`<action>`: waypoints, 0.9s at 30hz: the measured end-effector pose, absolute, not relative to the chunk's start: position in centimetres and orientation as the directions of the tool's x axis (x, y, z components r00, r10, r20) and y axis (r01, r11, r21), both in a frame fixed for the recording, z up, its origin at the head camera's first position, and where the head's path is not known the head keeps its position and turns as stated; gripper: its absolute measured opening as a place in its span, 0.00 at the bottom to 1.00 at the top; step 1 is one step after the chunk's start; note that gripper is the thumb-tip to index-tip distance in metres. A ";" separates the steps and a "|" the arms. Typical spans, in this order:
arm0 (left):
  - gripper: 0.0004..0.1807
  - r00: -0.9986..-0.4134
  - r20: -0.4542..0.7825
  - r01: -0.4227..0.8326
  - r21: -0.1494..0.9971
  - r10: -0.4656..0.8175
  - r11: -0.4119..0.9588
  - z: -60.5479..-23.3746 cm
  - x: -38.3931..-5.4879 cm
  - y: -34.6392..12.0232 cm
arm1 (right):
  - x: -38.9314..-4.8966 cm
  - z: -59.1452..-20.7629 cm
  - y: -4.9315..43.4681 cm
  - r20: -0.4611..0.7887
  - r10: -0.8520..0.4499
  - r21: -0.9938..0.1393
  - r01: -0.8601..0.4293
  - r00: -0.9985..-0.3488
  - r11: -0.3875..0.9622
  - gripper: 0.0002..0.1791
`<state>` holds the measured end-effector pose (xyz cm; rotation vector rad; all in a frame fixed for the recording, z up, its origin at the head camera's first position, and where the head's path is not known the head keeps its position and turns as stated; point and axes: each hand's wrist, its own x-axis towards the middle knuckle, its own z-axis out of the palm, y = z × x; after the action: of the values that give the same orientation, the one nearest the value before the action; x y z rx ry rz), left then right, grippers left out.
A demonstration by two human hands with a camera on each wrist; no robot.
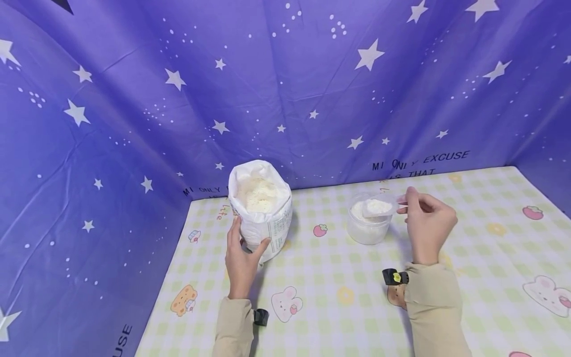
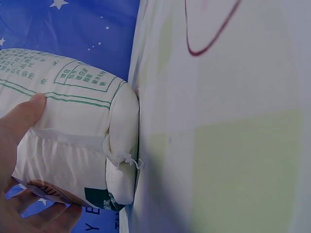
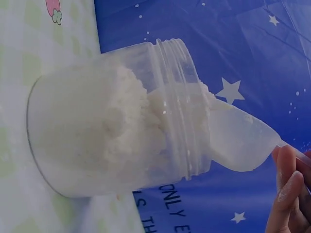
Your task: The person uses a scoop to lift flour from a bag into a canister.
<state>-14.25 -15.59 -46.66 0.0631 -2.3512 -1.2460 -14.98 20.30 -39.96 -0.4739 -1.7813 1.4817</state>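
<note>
An open white bag (image 1: 276, 228) of pale, flour-like powder stands upright at the table's left back. My left hand (image 1: 242, 258) holds it low down, thumb on the front and fingers round the left side; in the left wrist view, green print covers the bag (image 2: 73, 116). To the right stands a clear plastic jar (image 1: 368, 232), partly filled with similar powder and without a lid. My right hand (image 1: 428, 220) pinches the handle of a translucent scoop (image 3: 243, 138). Powder lies in the scoop, whose front end is inside the jar mouth, tilted down into it.
A checked tablecloth (image 1: 321, 272) with cartoon prints covers the table. Behind and at the sides hangs a blue curtain (image 1: 285, 89) with white stars, close behind the bag. Black straps show at both wrists.
</note>
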 end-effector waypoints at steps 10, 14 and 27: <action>0.50 -0.888 0.380 0.167 0.791 -0.259 0.589 -46.5 -14.2 -15.6 | -15.3 -38.6 19.5 0.512 0.625 -0.839 -0.187 -0.590 0.511 0.20; 0.51 -0.887 0.381 0.167 0.790 -0.260 0.590 -46.5 -14.3 -15.6 | -15.4 -38.1 19.3 0.541 0.602 -0.815 -0.189 -0.587 0.547 0.21; 0.50 -0.890 0.376 0.165 0.795 -0.259 0.584 -46.5 -14.3 -15.6 | -15.3 -36.7 19.2 0.581 0.569 -0.768 -0.161 -0.582 0.620 0.21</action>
<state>-14.31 -15.62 -46.53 0.0752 -2.3587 -1.2498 -15.27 19.20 -36.71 -0.3221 -1.9539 1.0343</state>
